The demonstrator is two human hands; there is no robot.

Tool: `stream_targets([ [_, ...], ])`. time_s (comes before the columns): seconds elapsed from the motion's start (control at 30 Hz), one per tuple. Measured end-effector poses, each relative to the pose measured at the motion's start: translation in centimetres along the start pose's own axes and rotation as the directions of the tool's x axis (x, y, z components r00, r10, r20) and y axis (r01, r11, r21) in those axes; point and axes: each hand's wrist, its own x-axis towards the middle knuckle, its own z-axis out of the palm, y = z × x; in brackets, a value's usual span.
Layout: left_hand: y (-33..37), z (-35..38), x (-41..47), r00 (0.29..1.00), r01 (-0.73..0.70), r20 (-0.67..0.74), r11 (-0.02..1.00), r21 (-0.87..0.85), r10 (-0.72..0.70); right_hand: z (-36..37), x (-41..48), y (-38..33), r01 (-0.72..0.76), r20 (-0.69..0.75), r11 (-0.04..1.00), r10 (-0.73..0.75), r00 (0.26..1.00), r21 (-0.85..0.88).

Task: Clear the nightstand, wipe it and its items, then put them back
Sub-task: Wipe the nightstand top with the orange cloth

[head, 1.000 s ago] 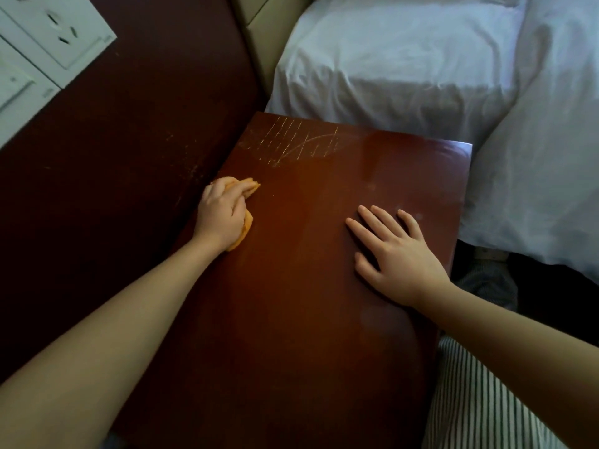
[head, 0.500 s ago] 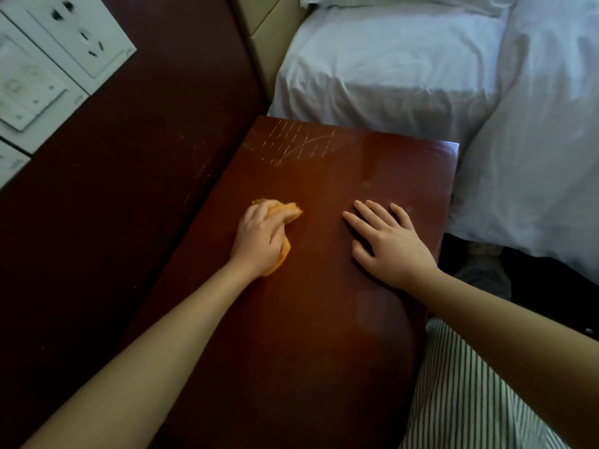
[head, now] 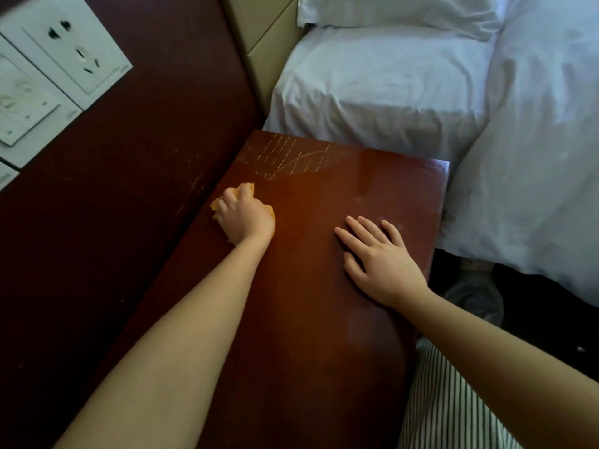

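Observation:
The dark red-brown nightstand (head: 317, 319) fills the middle of the view, its glossy top bare apart from scratch marks at the far left corner. My left hand (head: 246, 217) grips a bunched orange cloth (head: 247, 188) and presses it onto the top near the left edge by the wall panel. Only bits of the cloth show around my fingers. My right hand (head: 379, 260) lies flat on the right part of the top, fingers spread and straight.
A dark wood wall panel (head: 113, 205) runs along the left, with white sockets and switches (head: 64, 53) at upper left. A bed with white sheets (head: 421, 92) borders the nightstand at the back and right. My striped clothing (head: 447, 400) shows at lower right.
My left hand swept the cloth from the left edge toward the middle, then back to the left edge. My right hand stayed flat in place.

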Motion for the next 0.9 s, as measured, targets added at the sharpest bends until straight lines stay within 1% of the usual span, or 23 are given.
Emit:
stream_targets([
  [0.1, 1.0, 0.5, 0.1, 0.995, -0.101, 0.000, 0.995, -0.005, 0.101, 0.0, 0.0, 0.1, 0.002, 0.003, 1.000, -0.002, 1.000, -0.002],
  [0.17, 0.4, 0.2, -0.3, 0.967, -0.252, 0.036, 0.967, -0.027, 0.252, 0.1, 0.0, 0.1, 0.002, -0.004, 1.000, -0.002, 1.000, 0.005],
  [0.2, -0.1, 0.0, -0.6, 0.934, -0.350, 0.062, 0.935, -0.051, 0.353, 0.1, 0.0, 0.1, 0.000, -0.007, 1.000, 0.000, 1.000, 0.007],
  [0.27, -1.6, -0.6, -1.2, 0.832, -0.528, 0.119, 0.840, -0.126, 0.541, 0.1, 0.0, 0.1, 0.001, -0.002, 1.000, -0.001, 1.000, 0.005],
  [0.3, -2.4, -1.0, -1.2, 0.782, -0.586, 0.144, 0.794, -0.163, 0.607, 0.1, 0.0, 0.1, 0.002, -0.002, 1.000, -0.002, 1.000, 0.004],
  [0.33, -3.2, -1.2, -0.9, 0.747, -0.618, 0.164, 0.764, -0.184, 0.644, 0.1, 0.0, 0.1, 0.002, -0.002, 1.000, -0.002, 1.000, 0.003],
  [0.37, -3.8, -1.4, -0.3, 0.741, -0.622, 0.178, 0.761, -0.184, 0.648, 0.1, 0.0, 0.1, 0.001, -0.003, 1.000, -0.001, 1.000, 0.002],
  [0.4, -4.3, -1.5, 0.6, 0.767, -0.593, 0.181, 0.788, -0.167, 0.616, 0.1, 0.0, 0.1, 0.001, -0.005, 1.000, -0.001, 1.000, 0.003],
  [0.43, -4.5, -1.4, 1.5, 0.818, -0.533, 0.169, 0.835, -0.140, 0.550, 0.1, 0.0, 0.1, 0.001, -0.007, 1.000, -0.001, 1.000, 0.005],
  [0.5, -4.3, -1.1, 2.8, 0.929, -0.351, 0.098, 0.933, -0.079, 0.358, 0.2, 0.1, 0.1, 0.002, -0.007, 1.000, -0.002, 1.000, 0.010],
  [0.53, -4.0, -0.8, 3.2, 0.964, -0.260, 0.051, 0.964, -0.048, 0.263, 0.3, 0.1, 0.1, 0.001, -0.009, 1.000, -0.001, 1.000, 0.010],
  [0.6, -2.9, -0.1, 3.8, 0.992, -0.127, -0.011, 0.992, 0.001, 0.127, 0.4, 0.1, 0.2, -0.003, -0.023, 1.000, 0.004, 1.000, 0.009],
  [0.67, -1.5, 0.5, 4.2, 0.998, -0.064, -0.018, 0.998, 0.007, 0.064, 0.4, 0.1, 0.2, -0.001, -0.018, 1.000, 0.001, 1.000, 0.005],
  [0.7, -0.9, 0.6, 4.3, 0.998, -0.058, -0.014, 0.998, 0.000, 0.058, 0.4, 0.1, 0.2, 0.001, -0.014, 1.000, -0.001, 1.000, 0.005],
  [0.77, 0.2, 0.9, 4.0, 0.994, -0.106, -0.005, 0.994, -0.005, 0.106, 0.3, 0.1, 0.3, 0.001, -0.015, 1.000, -0.001, 1.000, 0.010],
  [0.83, 0.7, 1.0, 3.0, 0.976, -0.218, 0.015, 0.976, -0.018, 0.219, 0.3, 0.1, 0.2, -0.003, -0.019, 1.000, 0.003, 1.000, 0.012],
  [0.9, 0.5, 0.8, 1.5, 0.932, -0.353, 0.064, 0.934, -0.058, 0.356, 0.3, 0.1, 0.1, -0.005, -0.020, 1.000, 0.005, 1.000, 0.012],
])
